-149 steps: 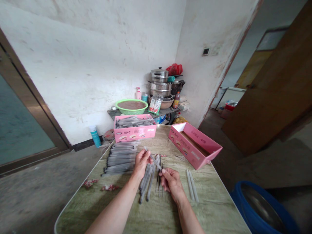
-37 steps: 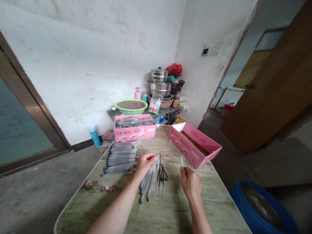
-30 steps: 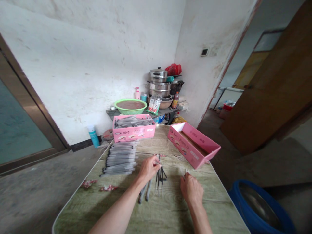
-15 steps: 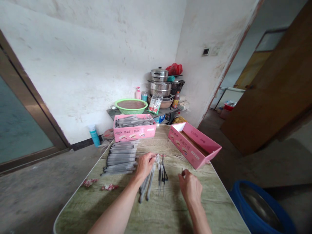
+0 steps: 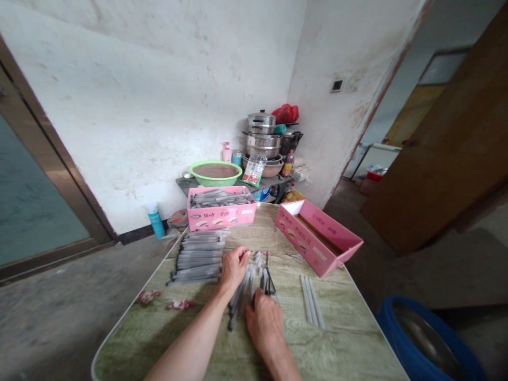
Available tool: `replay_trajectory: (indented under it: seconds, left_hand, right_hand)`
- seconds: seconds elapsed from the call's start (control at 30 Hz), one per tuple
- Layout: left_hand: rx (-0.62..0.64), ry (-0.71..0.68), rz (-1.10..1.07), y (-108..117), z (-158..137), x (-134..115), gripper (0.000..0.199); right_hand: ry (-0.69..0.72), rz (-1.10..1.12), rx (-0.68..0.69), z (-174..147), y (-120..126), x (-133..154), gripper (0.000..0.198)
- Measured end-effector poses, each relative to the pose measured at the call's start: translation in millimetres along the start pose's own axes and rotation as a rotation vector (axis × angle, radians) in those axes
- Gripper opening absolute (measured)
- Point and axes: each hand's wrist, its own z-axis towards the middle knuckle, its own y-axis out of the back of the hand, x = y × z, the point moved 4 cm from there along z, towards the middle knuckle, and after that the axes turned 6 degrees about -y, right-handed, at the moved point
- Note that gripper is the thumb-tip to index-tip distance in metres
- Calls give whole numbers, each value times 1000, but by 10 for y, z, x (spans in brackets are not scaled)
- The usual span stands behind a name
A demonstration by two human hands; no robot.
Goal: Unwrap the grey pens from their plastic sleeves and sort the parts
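My left hand (image 5: 233,270) is above the middle of the table, thumb and fingers pinched together; whatever is between them is too small to make out. Just right of its fingertips lie small whitish clear pieces (image 5: 259,259). Below it, slim grey tubes with dark ends (image 5: 235,307) lie in a loose fan. My right hand (image 5: 265,320) is closed low over the table beside these tubes, its fingertips partly hidden. Thin black sticks (image 5: 270,283) lie just beyond it. Several pale translucent tubes (image 5: 311,301) lie side by side to its right.
A row of grey tubes (image 5: 200,259) covers the table's left side. Behind it stands a pink box (image 5: 222,218) full of similar tubes. Another pink box (image 5: 307,241), open on top, stands at the right edge. A blue tub (image 5: 391,328) is on the floor at right.
My right hand has moved left to the tubes in the middle. Pale tubes now show on the right, where that hand was. My left hand has hardly moved and stays pinched.
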Motion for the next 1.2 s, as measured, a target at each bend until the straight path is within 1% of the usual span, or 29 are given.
replay_trajectory:
  seconds: [0.1, 0.17, 0.27, 0.33, 0.37, 0.43, 0.5, 0.53, 0.57, 0.6, 0.63, 0.7, 0.77, 0.8, 0.9, 1.0, 1.1, 1.2]
  left_hand:
    - [-6, 9, -28, 9, 7, -23, 16]
    - [7, 6, -34, 7, 10, -37, 17]
    - [41, 32, -89, -12, 9, -45, 24]
    - [84, 101, -209, -45, -6, -44, 31]
    - [121, 145, -297, -72, -21, -49, 35]
    - [240, 221, -482, -147, -63, -81, 39]
    - [378, 268, -610, -221, -112, -128, 41]
    - [424, 286, -650, -246, -131, -145, 41]
    - [442, 304, -682, -261, -143, -154, 41]
    - [432, 322, -711, -266, -145, -153, 40]
    - [396, 339, -739, -261, -138, -145, 39]
    - [290, 357, -785, -234, -110, -119, 37]
    - [199, 355, -803, -203, -82, -96, 36]
    - [173, 352, -806, -193, -72, -90, 35]
    - [164, 353, -811, -194, -68, -87, 35]
    - [164, 338, -818, -205, -76, -89, 35]
    - [160, 312, -810, -211, -78, -87, 34]
    - [144, 317, -800, -215, -79, -74, 34]
  right_hand:
    - [-27, -68, 3, 25, 12, -32, 16]
    - [-27, -42, -15, 51, 37, -53, 16]
    - [6, 156, -93, 120, 140, -107, 13]
    - [67, 366, -153, 189, 244, -158, 15]
    - [101, 478, -163, 230, 290, -188, 17]
    - [148, 699, -105, 321, 335, -249, 20]
    - [153, 907, 35, 402, 306, -302, 24]
    - [141, 1002, 104, 430, 275, -326, 27]
    - [124, 1090, 159, 449, 238, -350, 32]
    - [100, 1170, 199, 459, 197, -374, 37]
    - [69, 1241, 228, 461, 154, -398, 42]
    - [4, 1359, 280, 449, 69, -438, 50]
    - [-29, 1435, 340, 426, 4, -453, 55]
    - [-29, 1458, 365, 416, -15, -454, 56]
    - [-6, 1499, 411, 398, -26, -440, 53]
    - [12, 1504, 427, 391, -7, -421, 50]
    - [23, 1507, 426, 385, 10, -404, 47]
    - [0, 1521, 408, 386, 9, -402, 44]
